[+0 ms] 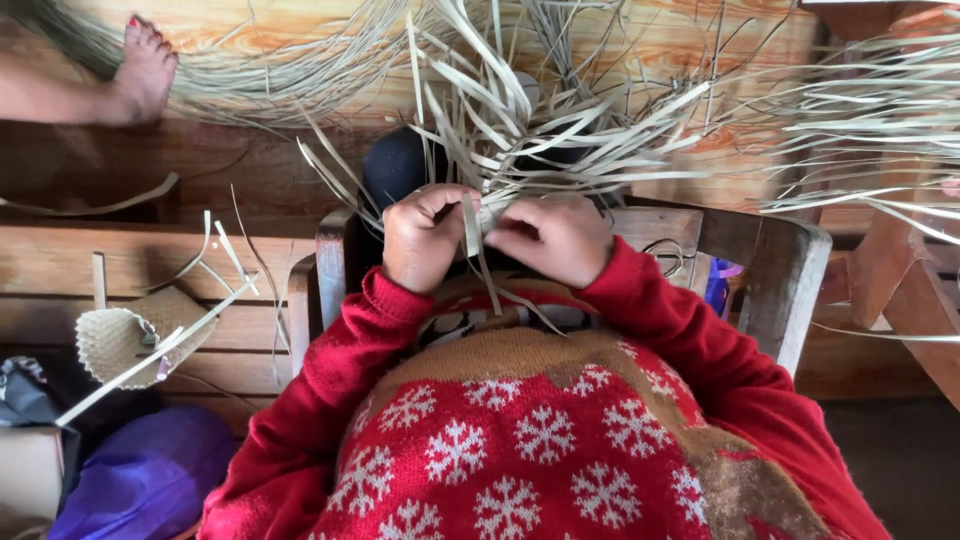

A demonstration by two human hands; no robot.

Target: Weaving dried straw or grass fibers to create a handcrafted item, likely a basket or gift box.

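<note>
My left hand (425,235) and my right hand (552,238) are close together above my lap, both in red knitted sleeves. Each pinches pale flat straw strips (473,225) at the base of a half-woven piece (540,120) whose loose strips fan up and outward. One strip stands upright between my left thumb and fingers. A few strips hang down over my patterned red sweater (520,440). The woven core under my hands is mostly hidden.
I sit in a wooden chair (790,270) on a plank floor. A small finished woven piece (125,340) with loose strips lies at left, above purple cloth (150,475). Another person's bare foot (145,70) rests at top left. More straw strips (880,110) spread at right.
</note>
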